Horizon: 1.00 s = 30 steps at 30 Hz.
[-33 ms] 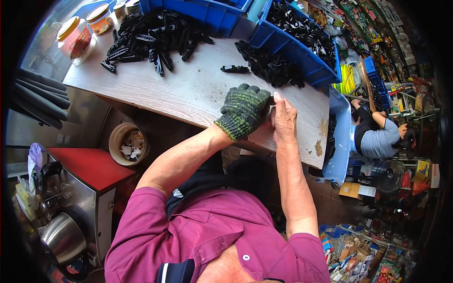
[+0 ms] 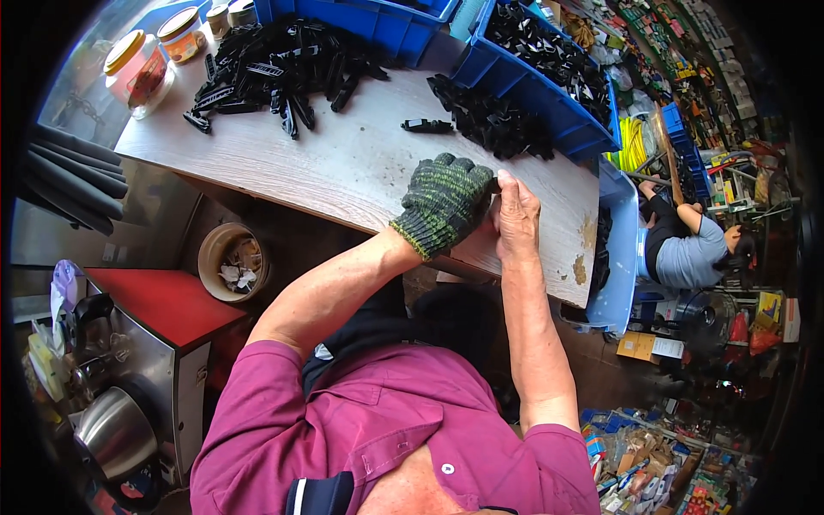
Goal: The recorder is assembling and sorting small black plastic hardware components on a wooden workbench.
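Over the front edge of the table, my left hand (image 2: 445, 204) wears a dark green knitted glove and its fingers are curled closed. My bare right hand (image 2: 518, 216) meets it from the right, with thumb up and fingers bent. A small dark bit shows between the two hands, but what they grip is mostly hidden. Just beyond them, a single black plastic part (image 2: 427, 126) lies on the table. A heap of small black parts (image 2: 498, 120) is to its right, and a larger pile of long black plastic pieces (image 2: 283, 69) spreads at the far left.
Blue crates (image 2: 549, 94) line the table's back and right; one is full of black parts. Jars (image 2: 137, 69) stand at the far left corner. Below the table's left side sits a waste bucket (image 2: 208, 262), near a red-topped cabinet (image 2: 163, 296). Another person (image 2: 687, 249) crouches at right.
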{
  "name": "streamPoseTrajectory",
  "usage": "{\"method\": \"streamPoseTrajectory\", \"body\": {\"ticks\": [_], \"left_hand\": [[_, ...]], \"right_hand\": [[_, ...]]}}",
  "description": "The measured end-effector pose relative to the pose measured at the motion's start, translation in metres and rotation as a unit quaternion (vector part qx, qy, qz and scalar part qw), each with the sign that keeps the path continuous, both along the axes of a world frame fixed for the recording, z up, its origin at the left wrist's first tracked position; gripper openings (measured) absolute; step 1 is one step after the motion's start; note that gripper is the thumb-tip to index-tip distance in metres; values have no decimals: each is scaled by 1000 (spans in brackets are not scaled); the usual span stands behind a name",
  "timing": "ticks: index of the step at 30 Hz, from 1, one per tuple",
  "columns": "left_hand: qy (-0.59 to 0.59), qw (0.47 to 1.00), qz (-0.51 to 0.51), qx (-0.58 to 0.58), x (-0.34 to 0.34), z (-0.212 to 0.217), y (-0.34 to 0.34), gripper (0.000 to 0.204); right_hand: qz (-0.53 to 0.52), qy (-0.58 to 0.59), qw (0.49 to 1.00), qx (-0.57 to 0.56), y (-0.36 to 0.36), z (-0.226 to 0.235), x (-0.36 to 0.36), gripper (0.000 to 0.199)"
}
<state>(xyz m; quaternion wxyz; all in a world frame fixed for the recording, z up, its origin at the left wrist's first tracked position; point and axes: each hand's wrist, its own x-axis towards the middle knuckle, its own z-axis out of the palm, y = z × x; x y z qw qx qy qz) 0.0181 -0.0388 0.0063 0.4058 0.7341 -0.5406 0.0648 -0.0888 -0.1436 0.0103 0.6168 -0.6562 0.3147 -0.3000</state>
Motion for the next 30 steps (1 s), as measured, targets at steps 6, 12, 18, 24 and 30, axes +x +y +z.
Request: {"method": "streamPoseTrajectory", "body": {"ticks": [6,12,18,24,30], "left_hand": [[-45,994,57,-85,20,-12,4,40],[-116,968,172,139,91,-8,1,25],[25,1000,-12,-3,54,-7,8,16],[256,953,-160,-15,10,4,19,27],[243,960,-130,-44,4,-5,7,26]], "right_hand": [[-9,-35,995,94,5,2,-4,29],[-36,-39,996,77,7,5,-1,37],[-91,-75,983,138,8,6,-4,31],[-157,-82,974,138,15,10,-1,30],[-129,-67,985,92,17,6,-2,28]]}}
